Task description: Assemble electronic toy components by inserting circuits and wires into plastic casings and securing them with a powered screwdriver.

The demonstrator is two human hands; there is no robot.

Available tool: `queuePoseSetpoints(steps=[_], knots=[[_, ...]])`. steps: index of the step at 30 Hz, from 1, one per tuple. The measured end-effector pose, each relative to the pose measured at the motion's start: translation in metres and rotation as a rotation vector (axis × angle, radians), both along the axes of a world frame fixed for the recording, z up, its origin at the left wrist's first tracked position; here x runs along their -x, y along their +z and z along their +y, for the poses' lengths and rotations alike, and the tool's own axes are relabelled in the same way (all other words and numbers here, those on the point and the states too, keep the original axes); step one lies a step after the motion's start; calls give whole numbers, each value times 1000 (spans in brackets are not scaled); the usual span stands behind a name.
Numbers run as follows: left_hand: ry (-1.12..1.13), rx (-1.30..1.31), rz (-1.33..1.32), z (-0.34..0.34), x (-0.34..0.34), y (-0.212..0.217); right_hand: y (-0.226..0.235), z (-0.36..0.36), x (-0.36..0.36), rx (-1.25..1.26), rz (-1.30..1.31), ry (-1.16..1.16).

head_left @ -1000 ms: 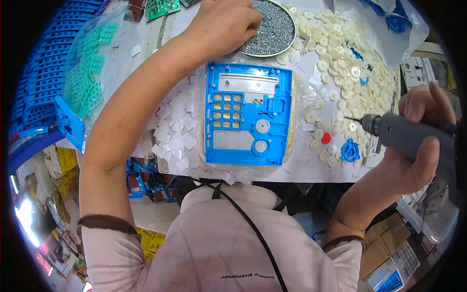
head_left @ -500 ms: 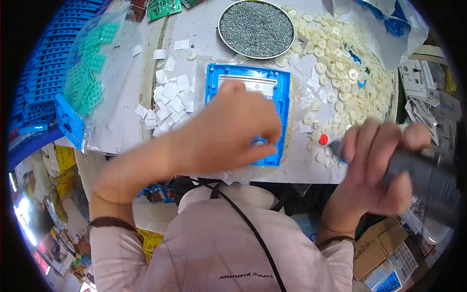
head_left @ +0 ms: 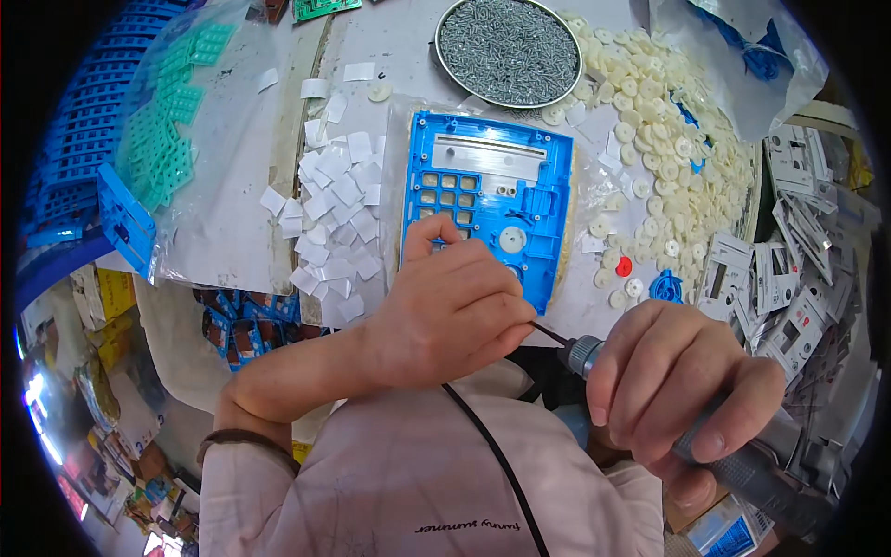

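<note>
A blue plastic casing (head_left: 543, 172) lies inner side up on a padded, plastic-covered pad, with a square key grid, a silvery strip (head_left: 487, 160) and a white disc (head_left: 512, 239) in it. My left hand (head_left: 455, 302) is over the casing's near edge, fingers curled. Anything pinched in them is hidden. Wrapped round a dark grey electric screwdriver (head_left: 747, 478) is my right hand (head_left: 682, 385). The screwdriver's thin bit (head_left: 549, 332) points left, and its tip meets the fingertips of my left hand.
Beyond the casing stands a round metal dish (head_left: 441, 60) of small screws. White plastic discs (head_left: 664, 153) are heaped at right, with a red disc (head_left: 624, 266) nearby. White paper squares (head_left: 334, 200) and green keypads (head_left: 162, 139) lie left. White panels (head_left: 794, 260) pile up far right.
My right hand has brought the screwdriver left and nearer to me, its bit now at my left fingers. My left hand has drawn back from the casing's middle, uncovering the key grid.
</note>
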State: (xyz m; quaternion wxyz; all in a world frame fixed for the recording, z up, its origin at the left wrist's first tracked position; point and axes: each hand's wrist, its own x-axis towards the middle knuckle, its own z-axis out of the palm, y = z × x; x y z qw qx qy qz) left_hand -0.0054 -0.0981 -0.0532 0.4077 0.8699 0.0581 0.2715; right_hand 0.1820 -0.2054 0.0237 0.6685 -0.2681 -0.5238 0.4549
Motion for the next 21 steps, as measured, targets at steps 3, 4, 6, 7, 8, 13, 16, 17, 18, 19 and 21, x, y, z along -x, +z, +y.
queuePoseSetpoints(steps=[3, 4, 6, 7, 8, 13, 16, 17, 18, 19, 21], knots=[[10, -56, -1, -1, 0, -2, 0, 0, 3, 12, -14, -29], [-4, -61, 15, 1, -1, -1, 0, 0, 3, 19, -7, -33], [-5, -126, 80, 7, -3, 1, -1, -3, 2, 34, -13, -85], [11, -188, 128, 14, -4, 3, -3, -5, 1, 40, -27, -130], [29, -253, 178, 20, -5, 4, -4, -6, 0, 48, -28, -162], [-114, -466, 285, 32, -5, -6, -7, -10, -3, 72, -25, -241], [-132, -516, 327, 31, -5, -4, -8, -10, -6, 56, -41, -211], [-134, -527, 340, 30, -5, -4, -9, -10, -7, 54, -44, -202], [-131, -522, 346, 29, -5, -4, -9, -10, -8, 54, -47, -194], [-129, -517, 352, 27, -4, -4, -10, -10, -9, 55, -49, -190], [-119, -502, 364, 23, -3, -5, -11, -10, -8, 56, -43, -198]])
